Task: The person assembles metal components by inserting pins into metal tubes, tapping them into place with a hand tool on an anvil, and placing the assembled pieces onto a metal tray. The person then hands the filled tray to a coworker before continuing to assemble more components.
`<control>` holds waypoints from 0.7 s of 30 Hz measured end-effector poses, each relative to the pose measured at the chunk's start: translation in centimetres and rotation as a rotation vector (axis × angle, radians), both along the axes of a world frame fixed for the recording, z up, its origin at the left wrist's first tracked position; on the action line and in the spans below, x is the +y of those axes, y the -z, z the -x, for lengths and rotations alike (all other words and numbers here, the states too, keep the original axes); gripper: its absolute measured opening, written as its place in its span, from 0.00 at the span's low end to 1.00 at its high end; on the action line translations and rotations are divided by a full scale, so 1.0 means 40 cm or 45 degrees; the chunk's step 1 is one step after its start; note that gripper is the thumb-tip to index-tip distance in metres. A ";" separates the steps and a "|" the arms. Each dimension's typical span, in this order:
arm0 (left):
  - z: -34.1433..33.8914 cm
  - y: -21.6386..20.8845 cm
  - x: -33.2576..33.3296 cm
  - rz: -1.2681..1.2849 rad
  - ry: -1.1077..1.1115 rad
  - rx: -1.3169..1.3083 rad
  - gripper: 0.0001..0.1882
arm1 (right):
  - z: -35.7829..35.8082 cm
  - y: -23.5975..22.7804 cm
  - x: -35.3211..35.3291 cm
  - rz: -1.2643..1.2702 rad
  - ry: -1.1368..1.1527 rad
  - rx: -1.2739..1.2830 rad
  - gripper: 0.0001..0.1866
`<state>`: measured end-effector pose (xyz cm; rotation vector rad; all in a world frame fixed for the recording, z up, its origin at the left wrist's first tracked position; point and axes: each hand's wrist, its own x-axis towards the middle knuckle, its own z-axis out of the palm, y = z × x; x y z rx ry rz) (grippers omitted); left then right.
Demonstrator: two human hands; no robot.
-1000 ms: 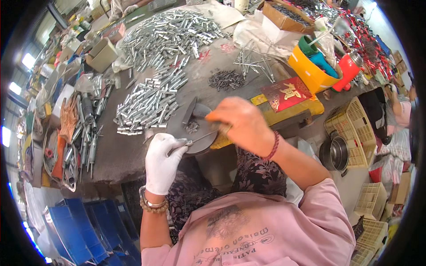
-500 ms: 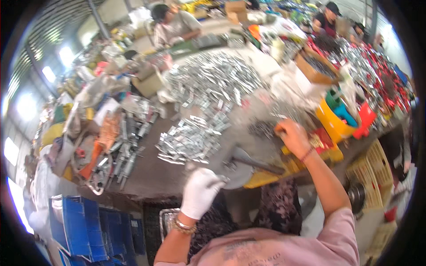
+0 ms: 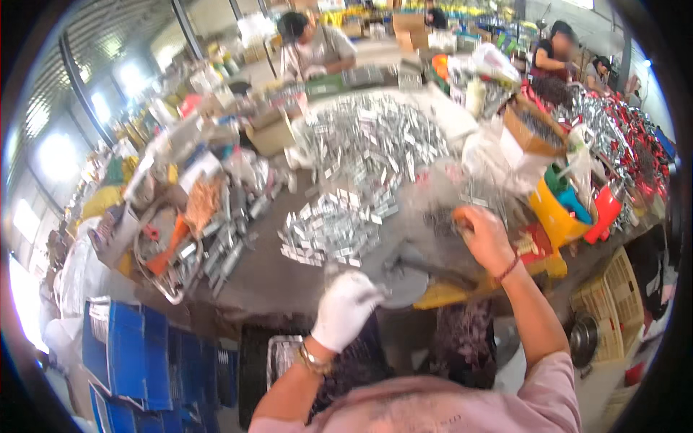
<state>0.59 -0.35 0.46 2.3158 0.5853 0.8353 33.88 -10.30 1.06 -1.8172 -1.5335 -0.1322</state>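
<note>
My left hand point(image 3: 345, 309), in a white glove, is curled at the near edge of the grey worktable point(image 3: 267, 278). It seems to pinch a small metal part, which is blurred. Right beside it lies a round grey metal fixture point(image 3: 404, 278) with a dark lever. My bare right hand point(image 3: 485, 237), a red band at its wrist, reaches forward. Its fingers are bent down onto a small heap of dark pins point(image 3: 442, 219); whether they grip any is hidden. A pile of silver metal pieces point(image 3: 328, 229) lies left of that heap.
A larger spread of silver pieces point(image 3: 379, 137) covers the table's far side. A yellow bin point(image 3: 552, 215), red scoop point(image 3: 605, 211) and cardboard box point(image 3: 530, 124) stand right; tools point(image 3: 189, 245) lie left. Blue crates point(image 3: 141, 353) sit below. Other people point(image 3: 317, 45) work opposite.
My right hand has moved from the fixture forward to the heap of dark pins. My left hand stays by the fixture at the table's near edge. The camera has tilted up.
</note>
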 end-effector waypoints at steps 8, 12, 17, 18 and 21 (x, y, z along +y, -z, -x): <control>-0.008 0.017 0.028 -0.067 -0.012 -0.086 0.08 | 0.299 -0.096 0.023 0.213 -0.493 0.444 0.29; -0.004 0.032 0.014 -0.080 -0.049 -0.095 0.09 | 0.327 -0.071 0.018 0.233 -0.506 0.426 0.29; 0.008 0.032 0.001 -0.121 -0.054 -0.114 0.10 | 0.348 -0.064 0.012 0.221 -0.538 0.354 0.28; 0.008 0.033 0.000 -0.121 -0.053 -0.112 0.10 | 0.350 -0.064 0.013 0.213 -0.545 0.345 0.27; 0.007 0.033 0.001 -0.119 -0.059 -0.110 0.10 | 0.351 -0.065 0.021 0.156 -0.582 0.182 0.24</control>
